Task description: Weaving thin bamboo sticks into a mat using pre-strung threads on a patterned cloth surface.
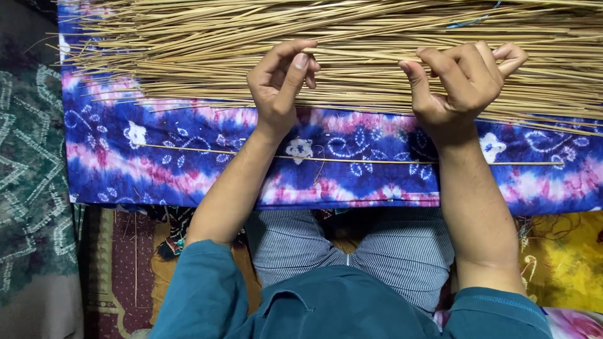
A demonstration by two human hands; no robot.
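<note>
A large pile of thin straw-coloured sticks (188, 44) lies across the top of a blue, pink and white patterned cloth (157, 163). My left hand (279, 85) pinches one thin stick (358, 54) between thumb and fingers at the pile's near edge. My right hand (461, 81) grips the same stick further right, fingers curled over it. The stick runs level between both hands. One single long stick (352, 161) lies apart on the cloth, below my wrists.
A green patterned cloth (31, 176) lies at the left. A yellow cloth (565, 263) sits at the lower right. My striped trousers (352, 251) and teal sleeves fill the bottom. A few loose sticks (135, 251) stand over a red mat at lower left.
</note>
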